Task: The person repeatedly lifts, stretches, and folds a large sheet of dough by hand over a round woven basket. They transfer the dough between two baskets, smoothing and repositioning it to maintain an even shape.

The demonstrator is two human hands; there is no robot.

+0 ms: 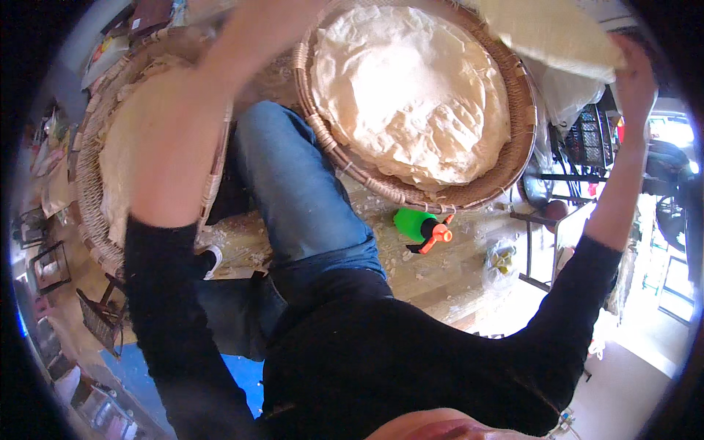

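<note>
My right hand (635, 79) is raised at the upper right, its fingers closed on the edge of a thin, pale round flatbread sheet (554, 37). The sheet hangs over the far right rim of a round wicker basket (529, 121) and is partly cut off by the top edge. Inside that basket lies a stack of wrinkled, thin flatbreads (411, 95), brightly lit. My left arm reaches up past the basket's left side. Only the back part of my left hand (290, 13) shows at the top edge, blurred; its fingers are out of sight.
A second wicker basket (92, 172) with pale flatbreads (117, 154) stands at the left, partly behind my left forearm. On the floor below the middle basket is a green spray bottle (412, 224) with an orange nozzle. Black metal racks (590, 139) stand at the right.
</note>
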